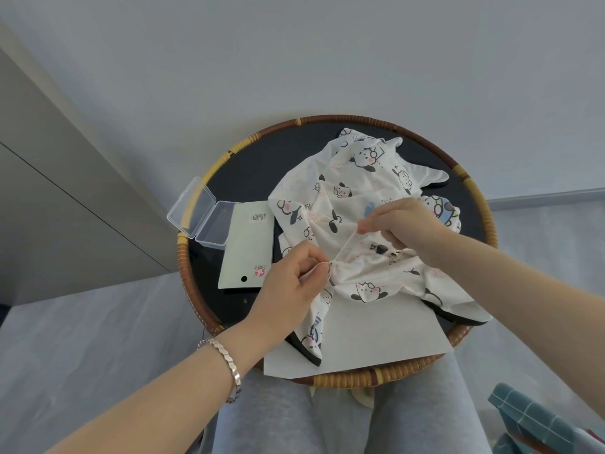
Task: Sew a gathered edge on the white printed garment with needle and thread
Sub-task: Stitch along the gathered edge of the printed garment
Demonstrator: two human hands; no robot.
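The white garment (353, 194) printed with cartoon dogs lies crumpled on a round dark table with a woven rattan rim (370, 120). Its near edge is bunched into gathers (343, 268). My left hand (294, 280) pinches the gathered cloth and the thread at that spot. A pale thread (347, 242) runs taut from there up to my right hand (399, 224), which pinches its upper end between thumb and fingers. The needle is too small to make out.
An open clear plastic box (199, 213) and a pale green card package (248, 244) lie on the left of the table. A white sheet of paper (376, 339) sits under the garment at the near edge. My grey-trousered legs are below; a teal checked cloth (537, 417) is at bottom right.
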